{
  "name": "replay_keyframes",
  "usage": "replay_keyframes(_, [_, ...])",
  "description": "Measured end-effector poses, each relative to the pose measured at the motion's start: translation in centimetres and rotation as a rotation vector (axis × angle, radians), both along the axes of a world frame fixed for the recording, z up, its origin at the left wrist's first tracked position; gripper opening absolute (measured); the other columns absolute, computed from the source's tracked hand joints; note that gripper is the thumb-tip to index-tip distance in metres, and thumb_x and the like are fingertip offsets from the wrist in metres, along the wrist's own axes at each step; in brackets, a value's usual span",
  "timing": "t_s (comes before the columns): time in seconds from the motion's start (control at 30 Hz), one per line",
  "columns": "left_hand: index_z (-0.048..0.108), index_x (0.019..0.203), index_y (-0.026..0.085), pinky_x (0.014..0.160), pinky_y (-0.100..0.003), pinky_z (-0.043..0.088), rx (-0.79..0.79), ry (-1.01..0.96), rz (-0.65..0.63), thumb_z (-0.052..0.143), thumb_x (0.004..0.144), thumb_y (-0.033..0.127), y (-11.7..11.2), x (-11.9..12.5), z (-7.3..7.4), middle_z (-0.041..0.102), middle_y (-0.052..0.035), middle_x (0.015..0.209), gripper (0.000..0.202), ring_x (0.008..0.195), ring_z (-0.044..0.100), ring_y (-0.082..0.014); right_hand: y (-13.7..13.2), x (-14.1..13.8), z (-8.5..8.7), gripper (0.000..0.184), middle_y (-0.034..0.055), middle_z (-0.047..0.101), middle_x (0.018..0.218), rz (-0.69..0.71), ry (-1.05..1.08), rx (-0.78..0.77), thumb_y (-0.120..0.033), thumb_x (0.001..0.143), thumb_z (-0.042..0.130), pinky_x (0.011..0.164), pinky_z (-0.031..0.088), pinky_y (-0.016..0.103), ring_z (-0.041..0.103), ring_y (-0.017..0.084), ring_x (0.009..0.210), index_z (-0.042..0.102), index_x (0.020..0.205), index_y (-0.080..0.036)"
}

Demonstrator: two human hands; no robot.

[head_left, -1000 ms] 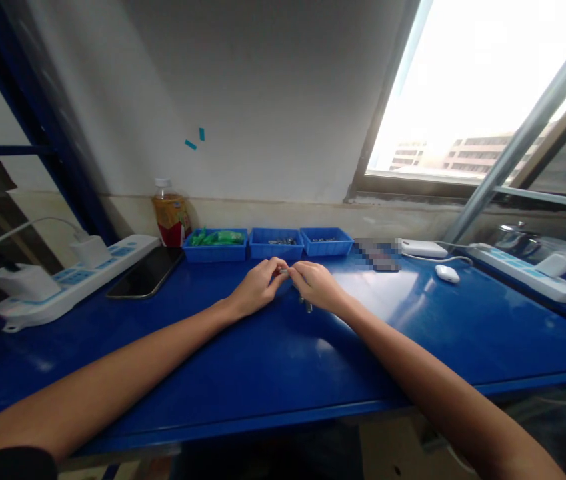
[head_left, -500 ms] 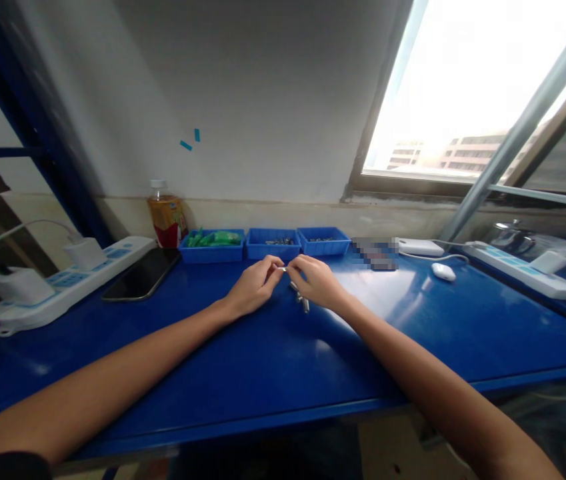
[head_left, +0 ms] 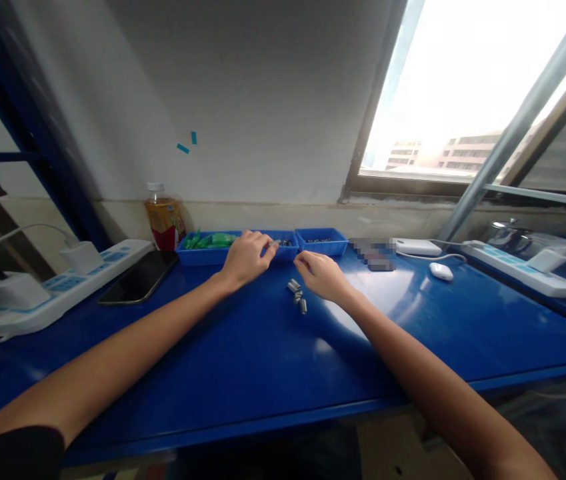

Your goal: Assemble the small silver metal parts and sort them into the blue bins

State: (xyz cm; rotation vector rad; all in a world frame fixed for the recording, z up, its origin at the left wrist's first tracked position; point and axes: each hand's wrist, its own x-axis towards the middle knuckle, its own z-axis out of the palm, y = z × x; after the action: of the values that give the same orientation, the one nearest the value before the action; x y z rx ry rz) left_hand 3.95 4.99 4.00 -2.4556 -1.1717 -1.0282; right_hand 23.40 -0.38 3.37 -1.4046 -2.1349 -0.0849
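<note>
My left hand (head_left: 249, 256) reaches over the front edge of the middle blue bin (head_left: 289, 253), which holds small metal parts. Its thumb and fingertips come together around a small pale spot too blurred to name. Lower and to the right, my right hand (head_left: 321, 275) hovers over the tabletop, its fingers closed in a pinch; what they hold, if anything, is hidden. Just left of and below that hand, several short silvery metal cylinders (head_left: 303, 307) lie in a loose cluster on the blue table (head_left: 243, 373).
Left of the middle bin, a blue bin (head_left: 203, 257) contains green items; to its right, another blue bin (head_left: 321, 247) has small parts. A drink bottle (head_left: 163, 217), phone (head_left: 137, 277) and power strip (head_left: 70, 280) stand left. A white earphone case (head_left: 441, 271) and second power strip (head_left: 525, 269) lie right.
My hands were together around a small light-coloured piece; now they are apart. My left hand has moved up and left to the middle bin, while my right stays near its place, uncovering the metal cylinders.
</note>
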Motion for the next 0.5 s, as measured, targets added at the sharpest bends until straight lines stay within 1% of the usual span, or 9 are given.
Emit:
replay_keyframes(0.03, [0.062,0.096,0.015,0.089,-0.041,0.039,0.026,-0.005,0.04,0.047,0.089,0.039,0.4,0.1,0.3,0.062,-0.0116,0.099,0.029,0.099,0.05,-0.0268,0.1,0.2,0.0,0.02,0.0037,0.067,0.083,-0.015,-0.024,-0.013,-0.028,0.092,0.043,0.066,0.036,0.025,0.061,0.017,0.078,0.06,0.083,-0.02])
replay_keyframes(0.07, [0.061,0.103,0.014,0.091,-0.043,0.038,0.045,-0.006,0.054,0.05,0.087,0.039,0.6,0.2,0.4,0.06,-0.0139,0.107,0.032,0.104,0.048,-0.0294,0.2,0.4,0.0,0.021,0.0039,0.067,0.082,-0.026,-0.046,-0.025,-0.027,0.091,0.044,0.065,0.036,0.025,0.06,0.017,0.078,0.06,0.08,-0.02])
replay_keyframes(0.1, [0.059,0.109,0.013,0.092,-0.045,0.037,0.048,0.006,0.027,0.052,0.086,0.037,0.4,0.3,0.3,0.057,-0.0151,0.113,0.034,0.108,0.046,-0.0306,0.3,0.5,-0.1,0.022,0.0041,0.067,0.082,-0.034,-0.064,-0.033,-0.026,0.091,0.044,0.065,0.036,0.025,0.06,0.017,0.078,0.06,0.078,-0.02])
replay_keyframes(0.13, [0.057,0.113,0.013,0.093,-0.044,0.037,0.033,0.036,-0.036,0.051,0.086,0.034,0.0,0.4,0.1,0.056,-0.0153,0.116,0.034,0.109,0.045,-0.0304,0.4,0.6,-0.1,0.022,0.0043,0.067,0.082,-0.038,-0.079,-0.039,-0.025,0.091,0.044,0.064,0.036,0.025,0.06,0.017,0.078,0.06,0.077,-0.02])
replay_keyframes(0.23, [0.058,0.111,0.018,0.093,-0.037,0.039,-0.107,0.206,-0.344,0.046,0.088,0.022,-2.1,0.4,-1.5,0.058,-0.0105,0.114,0.026,0.106,0.05,-0.0243,0.5,0.6,-0.3,0.023,0.005,0.066,0.081,-0.045,-0.106,-0.044,-0.025,0.091,0.043,0.063,0.035,0.025,0.06,0.017,0.077,0.061,0.076,-0.02])
replay_keyframes(0.3, [0.058,0.111,0.02,0.094,-0.035,0.039,-0.191,0.249,-0.457,0.047,0.086,0.018,-3.4,0.3,-2.5,0.059,-0.0086,0.114,0.027,0.108,0.05,-0.0228,0.5,0.6,-0.4,0.024,0.0052,0.066,0.08,-0.031,-0.111,-0.051,-0.025,0.091,0.043,0.064,0.036,0.025,0.059,0.017,0.076,0.061,0.075,-0.019])
replay_keyframes(0.37, [0.058,0.11,0.02,0.094,-0.035,0.04,-0.258,0.224,-0.485,0.05,0.084,0.017,-4.0,0.2,-3.3,0.06,-0.0084,0.112,0.027,0.107,0.052,-0.0225,0.5,0.5,-0.6,0.024,0.0049,0.065,0.079,0.002,-0.107,-0.067,-0.025,0.091,0.043,0.065,0.036,0.025,0.059,0.016,0.077,0.06,0.075,-0.019])
replay_keyframes(0.43, [0.059,0.106,0.019,0.092,-0.035,0.042,-0.292,0.189,-0.455,0.052,0.083,0.019,-4.1,0.2,-3.7,0.061,-0.009,0.108,0.024,0.103,0.053,-0.0229,0.5,0.3,-0.8,0.023,0.0045,0.065,0.079,0.034,-0.099,-0.079,-0.023,0.09,0.043,0.066,0.036,0.024,0.059,0.016,0.077,0.06,0.075,-0.019])
replay_keyframes(0.5, [0.06,0.103,0.017,0.088,-0.036,0.044,-0.288,0.168,-0.401,0.051,0.082,0.019,-3.9,0.3,-3.9,0.061,-0.0095,0.104,0.022,0.099,0.054,-0.0232,0.5,0.1,-1.0,0.021,0.0039,0.065,0.08,0.057,-0.093,-0.082,-0.022,0.089,0.044,0.066,0.036,0.024,0.058,0.016,0.077,0.06,0.076,-0.019])
